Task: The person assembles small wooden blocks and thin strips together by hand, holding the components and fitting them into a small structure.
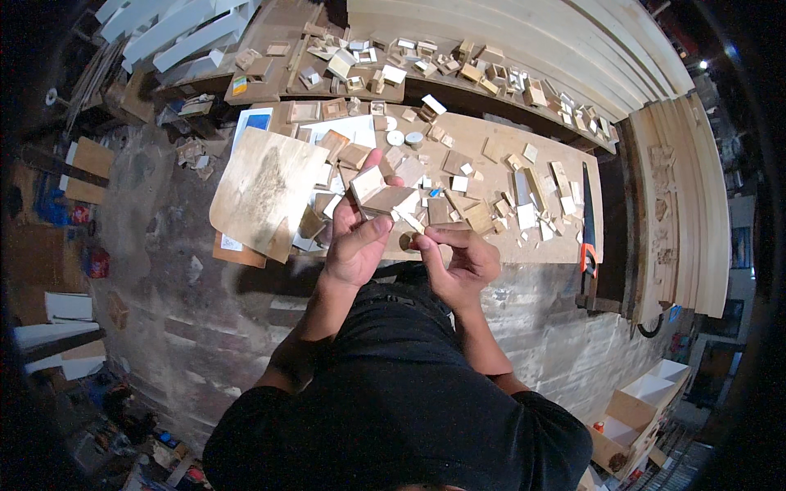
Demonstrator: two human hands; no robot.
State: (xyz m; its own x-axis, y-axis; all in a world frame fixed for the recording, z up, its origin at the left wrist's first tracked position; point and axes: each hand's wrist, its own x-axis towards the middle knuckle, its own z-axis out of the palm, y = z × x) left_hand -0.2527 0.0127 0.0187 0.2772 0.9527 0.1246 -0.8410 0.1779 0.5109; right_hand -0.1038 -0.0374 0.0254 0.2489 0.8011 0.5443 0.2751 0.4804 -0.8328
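Observation:
My left hand grips a small wooden assembly of thin pieces joined at angles, its fingers behind and its thumb along the near side. Between the thumb and fingertips of my right hand is a thin light wooden stick. The stick's pale far end meets or nearly meets the assembly's right corner; I cannot tell whether they touch. Both hands are held over the near edge of the wooden workbench. Part of the assembly is covered by my left fingers.
Small wood blocks and offcuts are strewn over the bench. A large thin board lies at the left. An orange-and-black handsaw rests along the right edge. Little wooden boxes crowd the back shelf, and long planks are stacked at right.

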